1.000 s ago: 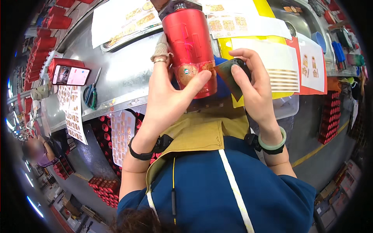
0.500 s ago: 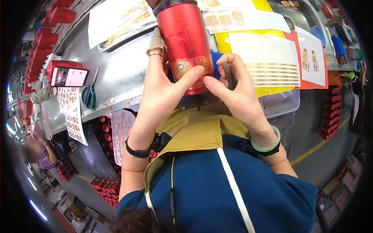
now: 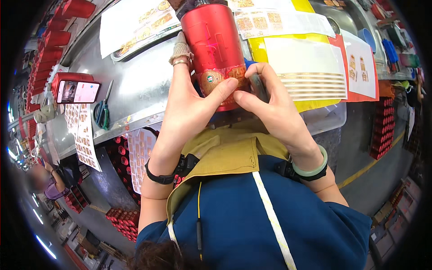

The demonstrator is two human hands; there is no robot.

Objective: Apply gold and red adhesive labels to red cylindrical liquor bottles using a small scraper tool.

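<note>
Roughly left to right. Phone [image 3: 78, 92] propped up, screen lit; a sticker sheet [image 3: 84, 143] hanging over the near edge of the metal bench [image 3: 141, 83]. Scissors [image 3: 102, 110] just beside, blades pointing away from the person. Farther back, a white printed sheet [image 3: 128, 24].

Left hand [image 3: 191, 101] half open, curved around the lower left side of a red bottle [image 3: 211, 47]; thumb pressed on the label [image 3: 236, 72], a cloth finger cover [image 3: 180, 48] lying along the side. Bottle at the middle of the bench, dark cap [image 3: 201, 2] away from the person, base end toward the apron [image 3: 225, 153]. Cannot tell what bears it underneath.

Handling, as judged: wall looks stiff, fairly heavy if full, though contents don't show. Satin finish probably slick and quick to roll. Label looks thin, likely to crease or smear under a dragging thumb. Best hold: bare flank left of the label, palm wrapped low, or the neck by the cap; keep fingers off the printed patch.

Right hand [image 3: 274, 103] loosely curled, thumb tip at the bottle's lower right, forefinger bent beside it; whether the curl holds anything, cannot tell. Beyond: white sheet with gold strips [image 3: 310, 58] on a yellow sheet [image 3: 306, 106], red sheet [image 3: 361, 98] farthest right.
</note>
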